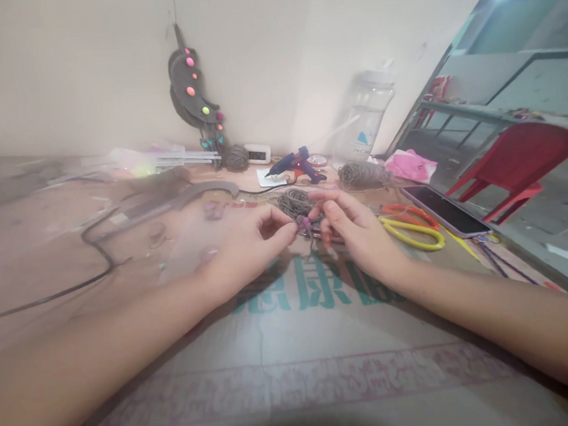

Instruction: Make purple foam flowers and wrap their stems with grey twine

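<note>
My left hand pinches a small pink-and-grey yarn piece between thumb and fingertips. A short grey tail hangs below it. Just to the right, my right hand has its fingers loosely bent and apart, close to the piece; I see nothing held in them. Behind the fingertips lies a loose coil of grey yarn, partly hidden by the hands. Both hands are over a printed sheet with green characters and a purple border.
A blue glue gun rests at the back, its cord running left. Yellow-handled scissors, a phone and a grey yarn skein lie right. A water bottle stands behind. A grey crescent decoration leans on the wall.
</note>
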Action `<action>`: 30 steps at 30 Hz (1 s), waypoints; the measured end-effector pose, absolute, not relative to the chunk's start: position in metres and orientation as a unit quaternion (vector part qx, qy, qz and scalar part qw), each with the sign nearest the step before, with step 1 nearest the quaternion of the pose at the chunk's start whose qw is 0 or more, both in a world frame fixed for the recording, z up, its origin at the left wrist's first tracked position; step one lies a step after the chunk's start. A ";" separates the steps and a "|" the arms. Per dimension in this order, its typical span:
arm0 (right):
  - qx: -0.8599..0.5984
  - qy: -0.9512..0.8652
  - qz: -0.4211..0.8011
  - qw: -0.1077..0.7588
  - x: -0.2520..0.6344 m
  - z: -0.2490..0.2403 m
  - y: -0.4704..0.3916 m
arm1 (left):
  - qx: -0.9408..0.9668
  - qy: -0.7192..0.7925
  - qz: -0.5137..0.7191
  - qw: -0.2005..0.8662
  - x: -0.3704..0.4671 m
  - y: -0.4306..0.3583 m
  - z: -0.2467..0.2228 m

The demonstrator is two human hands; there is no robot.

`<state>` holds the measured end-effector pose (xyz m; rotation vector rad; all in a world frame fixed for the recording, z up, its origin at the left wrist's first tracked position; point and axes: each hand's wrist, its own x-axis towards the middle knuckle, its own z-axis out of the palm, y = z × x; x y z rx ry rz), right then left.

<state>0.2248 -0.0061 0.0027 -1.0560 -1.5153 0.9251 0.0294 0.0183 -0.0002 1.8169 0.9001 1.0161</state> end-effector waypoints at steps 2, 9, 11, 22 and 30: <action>-0.442 -0.628 0.338 0.544 0.230 0.005 -0.005 | 0.720 0.365 0.408 0.426 0.029 0.019 0.000; -0.400 -0.675 0.328 0.526 0.233 0.007 -0.015 | 0.696 0.410 0.419 0.414 0.028 0.025 -0.001; -0.391 -0.689 0.332 0.512 0.230 0.007 -0.018 | 0.698 0.405 0.420 0.415 0.028 0.027 -0.002; -0.380 -0.682 0.419 0.465 0.225 0.005 -0.021 | 0.707 0.391 0.412 0.421 0.028 0.029 -0.005; -0.394 -0.675 0.410 0.470 0.226 0.004 -0.019 | 0.708 0.398 0.409 0.416 0.028 0.028 -0.004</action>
